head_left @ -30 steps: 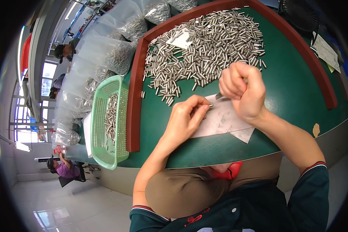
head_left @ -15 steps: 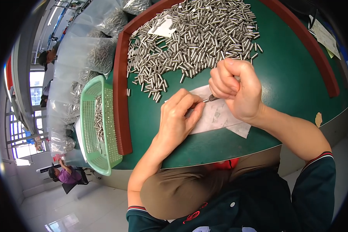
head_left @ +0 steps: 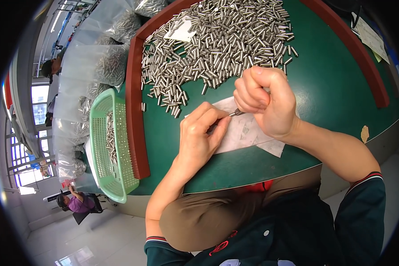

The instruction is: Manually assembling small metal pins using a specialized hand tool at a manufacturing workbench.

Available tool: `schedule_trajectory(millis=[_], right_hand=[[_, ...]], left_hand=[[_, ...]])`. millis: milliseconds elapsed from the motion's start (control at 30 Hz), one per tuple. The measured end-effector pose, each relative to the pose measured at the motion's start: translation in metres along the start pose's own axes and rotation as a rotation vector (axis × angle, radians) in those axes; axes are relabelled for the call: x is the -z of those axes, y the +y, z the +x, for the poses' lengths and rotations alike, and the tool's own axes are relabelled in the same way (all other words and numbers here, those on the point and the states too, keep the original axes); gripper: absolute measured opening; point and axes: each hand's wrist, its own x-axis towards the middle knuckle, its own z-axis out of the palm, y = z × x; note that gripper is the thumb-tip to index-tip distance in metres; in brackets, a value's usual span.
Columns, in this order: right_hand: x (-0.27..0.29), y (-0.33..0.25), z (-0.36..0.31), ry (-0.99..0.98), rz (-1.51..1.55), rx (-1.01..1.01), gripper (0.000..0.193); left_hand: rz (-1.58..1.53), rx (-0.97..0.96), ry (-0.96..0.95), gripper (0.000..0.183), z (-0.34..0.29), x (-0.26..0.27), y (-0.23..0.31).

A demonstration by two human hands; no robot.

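Observation:
My left hand point(head_left: 200, 135) pinches a small metal pin point(head_left: 232, 115) between thumb and forefinger. Its visible end points toward my right hand point(head_left: 268, 104), which is curled into a fist. Out of that fist comes the dark tip of a thin tool point(head_left: 239, 111), meeting the pin's end; the rest is hidden by the fingers, so its kind cannot be told. Both hands are over a creased, smudged white sheet point(head_left: 239, 137) on the green tabletop point(head_left: 332, 102). Beyond them spreads a large heap of short, shiny metal pins point(head_left: 221, 53).
A red-brown wooden rail point(head_left: 135, 115) borders the work area at left, another point(head_left: 359, 48) at right. Outside the left one stands a light-green plastic basket point(head_left: 127, 166) holding pins, beside clear bags point(head_left: 111, 66) of pins. A paper scrap point(head_left: 181, 31) lies in the heap. Someone in purple point(head_left: 78, 203) sits far left.
Both hands have shifted slightly left in the picture, and the heap and basket show a similar small shift. The grip on the pin and the tool looks the same.

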Motion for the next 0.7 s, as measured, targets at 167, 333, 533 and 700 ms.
schedule_trajectory(millis=[167, 333, 533, 700], right_hand=[[0.001, 0.0, -0.001, -0.025, 0.015, 0.012, 0.036], [-0.002, 0.003, -0.002, -0.086, -0.073, 0.019, 0.033], [-0.006, 0.002, -0.004, -0.061, -0.214, 0.072, 0.033], [-0.003, -0.007, 0.004, -0.037, -0.054, 0.0, 0.036]], left_hand=[[-0.004, 0.014, -0.022, 0.007, 0.002, -0.001, 0.003], [0.002, 0.013, -0.044, 0.007, 0.003, 0.002, 0.004], [-0.028, 0.027, -0.054, 0.007, 0.006, 0.001, 0.004], [-0.03, 0.031, -0.035, 0.007, 0.003, 0.001, 0.003]])
